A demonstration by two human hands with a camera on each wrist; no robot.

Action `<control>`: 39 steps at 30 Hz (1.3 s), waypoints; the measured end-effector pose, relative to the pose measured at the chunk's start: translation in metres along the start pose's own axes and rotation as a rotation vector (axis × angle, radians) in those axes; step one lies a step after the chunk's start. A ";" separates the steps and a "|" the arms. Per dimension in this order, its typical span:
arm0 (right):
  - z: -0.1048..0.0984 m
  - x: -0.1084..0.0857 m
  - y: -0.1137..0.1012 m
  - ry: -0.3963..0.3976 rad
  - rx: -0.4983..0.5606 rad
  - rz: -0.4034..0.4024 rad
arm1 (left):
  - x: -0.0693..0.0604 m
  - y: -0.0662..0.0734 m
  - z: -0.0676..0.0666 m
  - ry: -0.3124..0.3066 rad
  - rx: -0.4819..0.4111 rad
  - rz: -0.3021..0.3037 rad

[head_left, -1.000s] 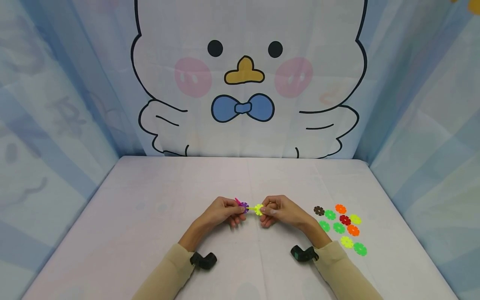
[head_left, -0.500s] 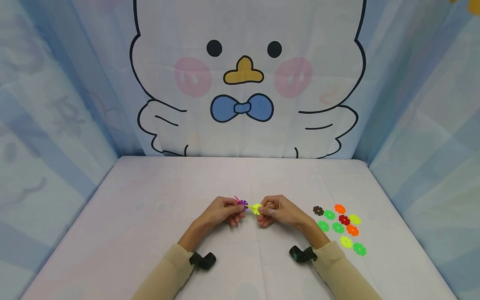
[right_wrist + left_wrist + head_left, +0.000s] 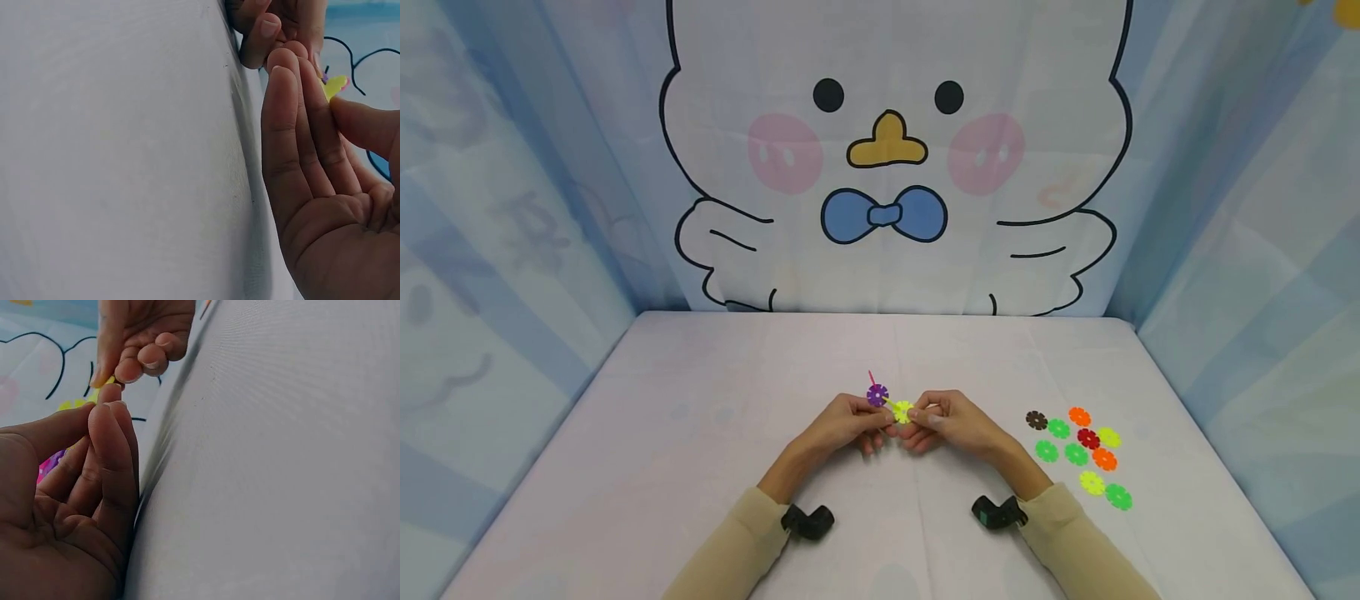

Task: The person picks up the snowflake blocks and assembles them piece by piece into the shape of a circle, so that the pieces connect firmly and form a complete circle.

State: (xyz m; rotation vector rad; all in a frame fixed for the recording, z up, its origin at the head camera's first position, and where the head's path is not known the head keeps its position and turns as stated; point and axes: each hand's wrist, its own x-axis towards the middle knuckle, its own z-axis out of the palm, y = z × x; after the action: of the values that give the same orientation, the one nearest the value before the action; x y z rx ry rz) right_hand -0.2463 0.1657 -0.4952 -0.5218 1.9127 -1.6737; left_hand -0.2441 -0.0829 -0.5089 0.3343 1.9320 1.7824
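A short chain of plastic snowflake discs hangs between the two hands at the middle of the table. It has a pink disc [image 3: 872,378] seen edge-on, a purple disc [image 3: 877,395], a yellow piece seen edge-on, and a bright yellow disc [image 3: 903,412] facing the head camera. The left hand [image 3: 850,422] pinches the yellow disc's left side between thumb and index finger, below the purple disc. From the other side, the right hand [image 3: 951,423] pinches the same yellow disc. In both wrist views, fingers hide most of the chain.
Loose snowflake discs lie to the right on the white-covered table [image 3: 737,358]: a brown disc [image 3: 1036,420], a red disc [image 3: 1088,438], and several green, orange and yellow ones. A printed cloth [image 3: 887,267] stands behind the table's back edge.
The left hand's pinch has shifted from the purple disc to the yellow disc. The purple and pink part has tipped upward, and the right hand has come left, closer to the left hand.
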 end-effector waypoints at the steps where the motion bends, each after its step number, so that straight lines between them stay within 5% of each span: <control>1: 0.001 0.000 0.000 0.010 -0.004 0.006 | 0.000 0.000 0.000 -0.003 0.007 0.002; 10: 0.006 0.002 -0.002 0.015 -0.082 0.027 | -0.002 0.004 0.002 0.000 0.085 -0.018; 29: 0.007 0.000 -0.006 0.018 -0.199 0.046 | -0.002 0.004 0.002 -0.004 0.053 0.003; 39: -0.033 -0.017 -0.016 0.123 -0.439 0.075 | -0.002 0.002 0.002 0.014 0.024 0.001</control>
State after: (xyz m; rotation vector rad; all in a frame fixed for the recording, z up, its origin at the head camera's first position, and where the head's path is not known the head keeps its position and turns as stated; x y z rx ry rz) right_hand -0.2546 0.1990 -0.4744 -0.5116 2.3744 -1.2630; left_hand -0.2416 -0.0824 -0.5068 0.3323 1.9651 1.7679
